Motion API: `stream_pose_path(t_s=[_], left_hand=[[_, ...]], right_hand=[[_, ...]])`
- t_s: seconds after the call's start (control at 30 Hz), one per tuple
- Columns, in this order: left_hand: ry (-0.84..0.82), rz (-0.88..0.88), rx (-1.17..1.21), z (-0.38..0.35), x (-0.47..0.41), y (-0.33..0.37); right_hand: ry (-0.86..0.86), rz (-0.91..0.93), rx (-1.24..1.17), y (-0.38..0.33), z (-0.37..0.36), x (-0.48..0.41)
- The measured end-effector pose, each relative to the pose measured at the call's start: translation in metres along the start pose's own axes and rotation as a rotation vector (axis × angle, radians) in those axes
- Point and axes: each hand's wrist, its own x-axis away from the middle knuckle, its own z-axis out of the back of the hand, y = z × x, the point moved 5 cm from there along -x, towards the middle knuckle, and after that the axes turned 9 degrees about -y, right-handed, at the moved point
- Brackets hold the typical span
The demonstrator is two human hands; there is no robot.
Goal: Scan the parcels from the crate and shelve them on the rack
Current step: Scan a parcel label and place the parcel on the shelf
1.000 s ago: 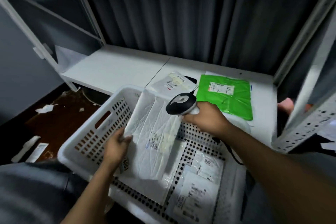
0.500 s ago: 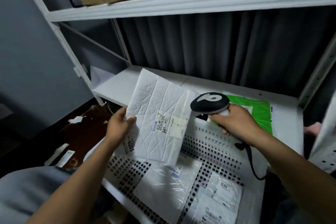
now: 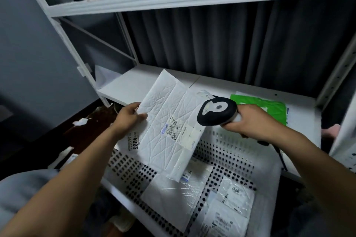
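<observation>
The left hand (image 3: 128, 119) pinches the white padded parcel (image 3: 163, 113) by its left edge, thumb pressed on the face. It tilts the parcel up over the crate (image 3: 227, 140) so that the printed label (image 3: 180, 131) faces the scanner (image 3: 216, 110). Gripping at the edge leaves that label uncovered. The right hand (image 3: 250, 121) has its fingers curled tight round the scanner's handle. The scanner's head hangs just beside the label, probably aimed at the barcode, though no beam shows. Other parcels (image 3: 177, 192) lie flat in the crate, waiting. A green parcel (image 3: 269, 106) already lies on the rack's lower shelf (image 3: 134, 82), likely where this one goes once read.
</observation>
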Motion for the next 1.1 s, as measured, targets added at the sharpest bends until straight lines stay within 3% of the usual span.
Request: stream_pose_path(t_s=[0.5, 0.67, 0.97, 1.1], left_hand=[[-0.029, 0.004, 0.052, -0.002, 0.0, 0.001], [-0.023, 0.008, 0.189, -0.013, -0.001, 0.0], [-0.017, 0.012, 0.601, -0.097, -0.035, 0.013], [-0.045, 0.044, 0.608, -0.148, -0.074, 0.043]], right_hand=[[-0.003, -0.018, -0.021, 0.004, 0.008, -0.005], [0.009, -0.038, -0.066, 0.01, 0.01, -0.006], [0.255, -0.249, -0.255, 0.064, 0.056, -0.004], [0.386, -0.352, -0.378, 0.106, 0.073, -0.008]])
